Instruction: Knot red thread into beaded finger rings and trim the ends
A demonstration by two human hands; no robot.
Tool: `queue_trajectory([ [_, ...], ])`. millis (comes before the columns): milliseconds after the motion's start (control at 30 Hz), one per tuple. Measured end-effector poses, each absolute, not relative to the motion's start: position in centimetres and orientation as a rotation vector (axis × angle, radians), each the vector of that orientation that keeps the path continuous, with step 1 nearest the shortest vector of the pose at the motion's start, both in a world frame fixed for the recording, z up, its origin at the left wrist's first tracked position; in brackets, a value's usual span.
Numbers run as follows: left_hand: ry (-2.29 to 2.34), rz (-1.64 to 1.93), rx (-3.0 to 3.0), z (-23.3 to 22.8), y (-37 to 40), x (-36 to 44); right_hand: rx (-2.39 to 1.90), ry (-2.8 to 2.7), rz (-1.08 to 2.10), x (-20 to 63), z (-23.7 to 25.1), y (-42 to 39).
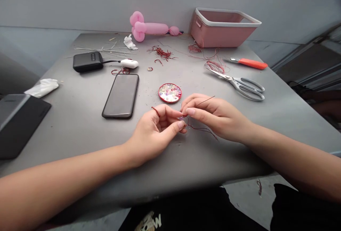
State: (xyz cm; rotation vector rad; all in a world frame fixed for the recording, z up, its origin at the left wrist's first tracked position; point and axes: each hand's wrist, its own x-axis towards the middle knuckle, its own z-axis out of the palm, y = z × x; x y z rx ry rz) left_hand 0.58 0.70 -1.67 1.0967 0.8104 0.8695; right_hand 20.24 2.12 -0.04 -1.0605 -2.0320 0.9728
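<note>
Left hand (pixel 154 131): rests on the grey table (pixel 80 117) near its front edge, thumb and fingers pressed together, pinching dark red thread (pixel 198 128) and a small pale bead (pixel 182 118). A loop of the thread shows over the forefinger.

Right hand (pixel 213 115): just beside the left, fingertips meeting it; thumb and forefinger pinch the same thread, one end sticking out up and to the right above the knuckles. Loose strands trail onto the table under this hand.

Round red dish of pastel beads (pixel 169 93): just behind the hands, apart from them.

Black phone (pixel 121 96): face up, left of the dish, bare table between it and the left hand.

Steel scissors (pixel 237 83): closed, behind and to the right of the right hand, well apart.

Orange-handled tool (pixel 250 63): beyond the scissors, near the right edge.

Pink basket (pixel 222 26): far right corner, against the wall.

Pink balloon figure (pixel 151 28): far edge, centre.

Black power bank (pixel 87 61): far left, cabled to a white earbud case (pixel 129 63).

Red thread scraps (pixel 162 53): scattered across the far middle and by the basket.

Crumpled white tissue (pixel 42 87): left edge, beside a dark flat case (pixel 18 124) at the near left corner.

Open room: bare table surface to the left of the left forearm and to the right of the right wrist, up to the table edges.
</note>
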Motion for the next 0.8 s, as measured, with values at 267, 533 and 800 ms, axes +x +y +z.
queue_trajectory([
  [267, 0.808, 0.918, 1.285, -2.2, 0.3, 0.6, -1.012, -1.554, 1.749, 20.0, -0.4, 2.0],
  [533, 0.857, 0.968, 1.235, -2.1, 0.7, 0.6, -1.298, -1.719, 1.319, 20.1, 0.7, 1.7],
  [800, 0.868, 0.975, 1.207, -2.0, 1.1, 0.3, -1.189, -2.071, 0.713, 19.7, 0.7, 0.8],
])
